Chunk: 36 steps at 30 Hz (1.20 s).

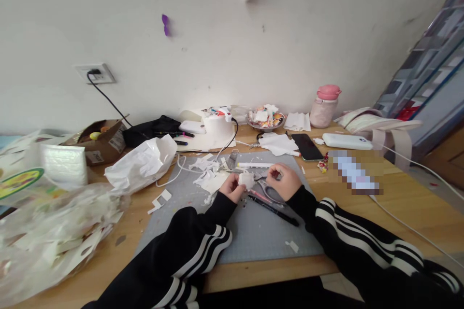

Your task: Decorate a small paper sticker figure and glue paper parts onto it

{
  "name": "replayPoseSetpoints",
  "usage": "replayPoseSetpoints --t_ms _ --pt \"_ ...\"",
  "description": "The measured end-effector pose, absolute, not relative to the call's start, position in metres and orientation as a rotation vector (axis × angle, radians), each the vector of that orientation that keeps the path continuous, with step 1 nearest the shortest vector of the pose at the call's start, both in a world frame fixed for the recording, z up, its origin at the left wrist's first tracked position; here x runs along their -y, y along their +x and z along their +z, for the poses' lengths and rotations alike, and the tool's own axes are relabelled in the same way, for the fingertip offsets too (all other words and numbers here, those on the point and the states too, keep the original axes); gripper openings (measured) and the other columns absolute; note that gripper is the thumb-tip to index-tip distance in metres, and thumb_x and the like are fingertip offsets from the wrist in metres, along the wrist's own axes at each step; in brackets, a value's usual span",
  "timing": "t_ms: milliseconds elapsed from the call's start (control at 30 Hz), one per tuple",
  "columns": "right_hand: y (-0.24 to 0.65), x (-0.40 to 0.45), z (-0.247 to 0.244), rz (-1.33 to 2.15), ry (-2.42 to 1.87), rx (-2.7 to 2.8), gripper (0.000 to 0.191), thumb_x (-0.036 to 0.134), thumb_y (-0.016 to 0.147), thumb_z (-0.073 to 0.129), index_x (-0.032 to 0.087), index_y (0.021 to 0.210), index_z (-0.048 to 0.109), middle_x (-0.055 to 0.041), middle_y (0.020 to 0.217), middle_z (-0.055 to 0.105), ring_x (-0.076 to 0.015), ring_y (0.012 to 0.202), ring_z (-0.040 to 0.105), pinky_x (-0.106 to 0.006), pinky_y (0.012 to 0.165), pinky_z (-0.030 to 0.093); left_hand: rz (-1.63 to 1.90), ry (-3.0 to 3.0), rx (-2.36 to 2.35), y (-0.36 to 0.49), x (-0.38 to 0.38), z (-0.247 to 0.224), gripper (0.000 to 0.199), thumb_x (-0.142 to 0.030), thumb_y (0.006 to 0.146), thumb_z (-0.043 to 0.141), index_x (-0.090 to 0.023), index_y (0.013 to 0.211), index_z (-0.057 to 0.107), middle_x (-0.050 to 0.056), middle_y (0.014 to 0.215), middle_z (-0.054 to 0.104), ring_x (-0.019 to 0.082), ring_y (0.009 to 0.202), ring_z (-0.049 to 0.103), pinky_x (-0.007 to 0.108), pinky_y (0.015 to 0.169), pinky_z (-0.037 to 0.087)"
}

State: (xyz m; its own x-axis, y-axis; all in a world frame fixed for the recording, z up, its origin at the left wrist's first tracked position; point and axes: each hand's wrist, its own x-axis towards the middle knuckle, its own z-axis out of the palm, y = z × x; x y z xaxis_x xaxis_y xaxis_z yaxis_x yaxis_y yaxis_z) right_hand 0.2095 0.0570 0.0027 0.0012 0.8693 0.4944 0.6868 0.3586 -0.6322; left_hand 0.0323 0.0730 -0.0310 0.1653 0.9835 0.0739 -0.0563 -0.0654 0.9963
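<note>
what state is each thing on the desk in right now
left hand: fingers closed on white lump
right hand: fingers curled, beside the lump, grip unclear
phone: flat, screen dark
pink bottle: upright, lid on
box: open
plug: in wall socket
white bag: crumpled
scissors: lying on mat

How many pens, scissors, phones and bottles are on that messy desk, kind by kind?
Pens or markers on the grey mat: 3 (white marker, pink pen, black pen)
Scissors: 1
Phones: 1
Pink-capped bottles: 1
Total: 6
More pens may lie near the black bag; too small to tell.
</note>
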Motion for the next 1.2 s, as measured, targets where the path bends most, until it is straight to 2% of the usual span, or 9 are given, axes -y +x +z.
replayPoseSetpoints --t_ms 300,333,467,533,667,767,867,1033,1200 --pt "0.221 -0.065 -0.004 0.331 -1.530 1.665 0.009 0.021 0.068 0.048 0.022 0.059 0.048 0.0026 0.047 0.049 -0.0144 0.047 0.046 -0.026 0.050 0.037 1.195 1.206 -1.038 0.032 -0.075 -0.030 0.024 -0.036 0.051 0.058 -0.020 0.057 0.041 -0.005 0.046 0.051 0.008 0.041 0.040 0.021 0.044 0.030" --pt "0.222 -0.066 -0.004 0.339 -1.523 1.672 0.005 0.018 0.067 0.048 0.021 0.064 0.052 0.0020 0.050 0.053 -0.0150 0.049 0.049 -0.027 0.052 0.039 1.187 1.207 -1.031 0.031 -0.074 -0.028 0.025 -0.036 0.051 0.059 -0.020 0.057 0.040 -0.004 0.046 0.052 0.008 0.041 0.040 0.021 0.045 0.031" --pt "0.220 -0.066 -0.004 0.349 -1.434 1.720 0.039 0.006 0.059 0.049 0.017 0.095 0.059 -0.0069 0.088 0.068 -0.0201 0.078 0.061 -0.032 0.072 0.047 1.148 1.214 -0.995 0.032 -0.071 -0.022 0.031 -0.040 0.052 0.062 -0.020 0.059 0.039 0.000 0.056 0.060 0.011 0.047 0.051 0.021 0.045 0.032" --pt "0.215 -0.063 -0.004 0.359 -1.367 1.775 0.033 0.006 0.062 0.050 0.018 0.091 0.063 -0.0069 0.091 0.068 -0.0215 0.086 0.061 -0.035 0.079 0.046 1.138 1.222 -0.981 0.033 -0.070 -0.022 0.035 -0.044 0.052 0.063 -0.020 0.060 0.039 0.001 0.060 0.062 0.013 0.051 0.055 0.021 0.046 0.032" --pt "0.203 -0.056 -0.006 0.417 -1.234 1.893 0.015 0.013 0.072 0.055 0.022 0.077 0.067 -0.0027 0.072 0.069 -0.0207 0.076 0.063 -0.036 0.079 0.046 1.149 1.251 -0.986 0.035 -0.070 -0.025 0.042 -0.048 0.050 0.069 -0.020 0.059 0.039 -0.005 0.051 0.052 0.009 0.047 0.049 0.021 0.048 0.032" --pt "0.198 -0.052 -0.007 0.455 -1.175 1.916 0.018 0.013 0.074 0.056 0.021 0.086 0.067 -0.0047 0.083 0.071 -0.0217 0.084 0.063 -0.037 0.081 0.046 1.154 1.283 -0.989 0.036 -0.071 -0.027 0.047 -0.051 0.047 0.072 -0.020 0.057 0.037 -0.009 0.047 0.042 0.006 0.043 0.039 0.020 0.046 0.030" --pt "0.196 -0.050 -0.006 0.509 -1.149 1.920 0.010 0.018 0.074 0.060 0.020 0.081 0.067 -0.0056 0.085 0.072 -0.0212 0.084 0.063 -0.035 0.080 0.047 1.138 1.317 -0.992 0.035 -0.072 -0.029 0.051 -0.052 0.046 0.072 -0.021 0.057 0.034 -0.009 0.051 0.043 0.004 0.043 0.035 0.019 0.044 0.029" --pt "0.196 -0.048 -0.003 0.623 -1.196 1.883 0.015 0.028 0.080 0.058 0.019 0.075 0.068 -0.0060 0.079 0.071 -0.0191 0.077 0.064 -0.031 0.075 0.048 1.094 1.387 -1.033 0.030 -0.073 -0.034 0.053 -0.041 0.044 0.078 -0.020 0.066 0.035 -0.005 0.067 0.054 0.007 0.053 0.047 0.019 0.047 0.035" --pt "0.193 -0.044 0.000 0.725 -1.271 1.859 0.015 0.031 0.076 0.062 0.018 0.075 0.069 -0.0051 0.076 0.070 -0.0191 0.074 0.063 -0.030 0.070 0.047 1.091 1.472 -1.099 0.028 -0.070 -0.034 0.054 -0.033 0.041 0.081 -0.021 0.072 0.038 -0.005 0.065 0.052 0.010 0.059 0.049 0.021 0.051 0.035"
